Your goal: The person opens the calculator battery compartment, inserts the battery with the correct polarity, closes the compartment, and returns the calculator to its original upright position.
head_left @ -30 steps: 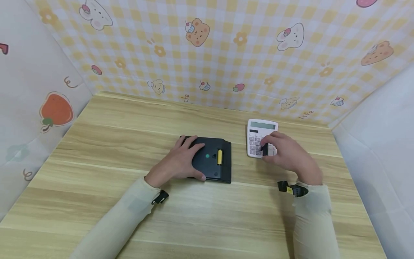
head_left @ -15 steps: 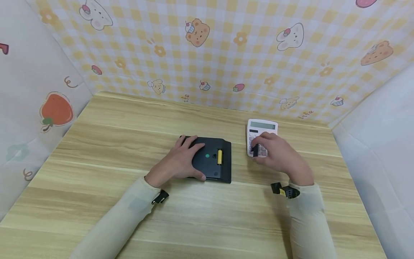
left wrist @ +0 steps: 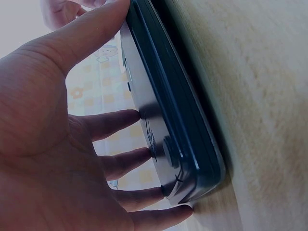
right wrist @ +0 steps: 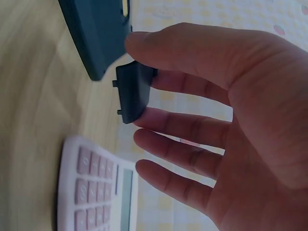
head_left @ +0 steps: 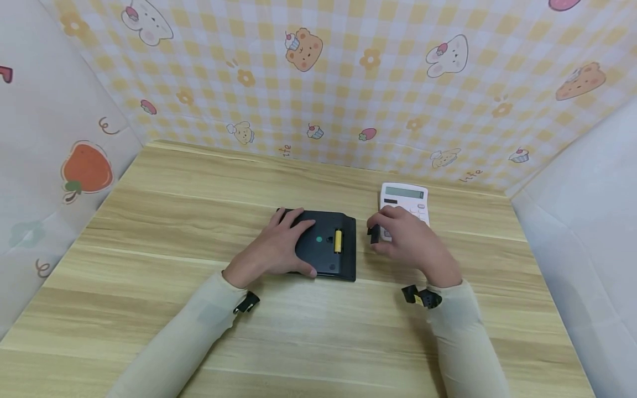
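Observation:
A flat black device (head_left: 325, 260), shaped like a desk calculator, lies back side up on the table. In its uncovered battery compartment sits a yellow battery (head_left: 338, 241). My left hand (head_left: 278, 246) spreads over the device's left part, thumb at the near edge; in the left wrist view the fingertips touch the dark casing (left wrist: 166, 110). To the right, my right hand (head_left: 405, 237) pinches a small black battery cover (right wrist: 134, 91) between thumb and fingers, its two little tabs pointing away from the palm. The cover is above the table, between the device and a white calculator (head_left: 403, 193).
The white calculator lies face up near the back, its lower keys partly hidden by my right hand in the head view. A patterned yellow check cloth (head_left: 338, 99) rises behind the wood-grain table (head_left: 199, 182). White cloth hangs on both sides.
My right hand has moved left with the battery cover, from above the white calculator to its left edge, nearer the black device. The left hand and the device have stayed put.

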